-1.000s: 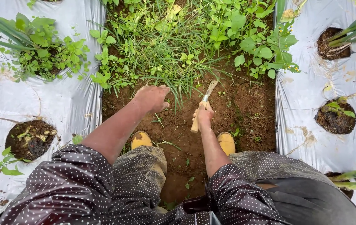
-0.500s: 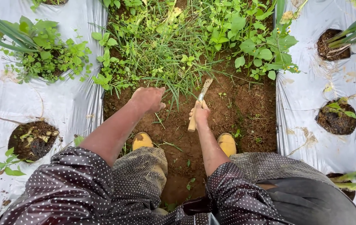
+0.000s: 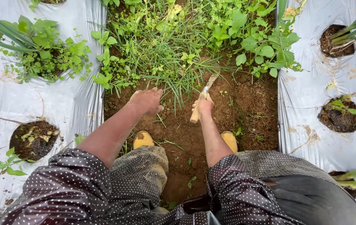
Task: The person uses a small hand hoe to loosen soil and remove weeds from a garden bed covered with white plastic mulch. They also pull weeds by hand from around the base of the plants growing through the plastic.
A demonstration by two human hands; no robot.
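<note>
The person squats over the soil strip (image 3: 244, 108) between two grey plastic sheets (image 3: 69, 104). The right hand (image 3: 204, 106) closes its fingers around one hand tool (image 3: 201, 102): a pale wooden handle and a thin, soil-stained metal blade that points into the grass clump (image 3: 165, 62). The left hand (image 3: 146, 101) curls loosely at the grass base. Two yellow boots (image 3: 142, 139) stand on the soil.

Hand hoe (image 3: 201, 102): handle pale wood, smooth and matt; blade dull grey metal, possibly soil-smeared — blurred. Mulch sheeting (image 3: 71, 104) was silver-grey plastic film, glossy, wrinkled, mud-spotted. Soil (image 3: 244, 108) was reddish-brown, crumbly, matt. Sleeves (image 3: 82, 187) were dark dotted fabric with a slight sheen — likely coated cloth. Boots (image 3: 143, 139) were yellow rubber, dirt-smeared.
</note>
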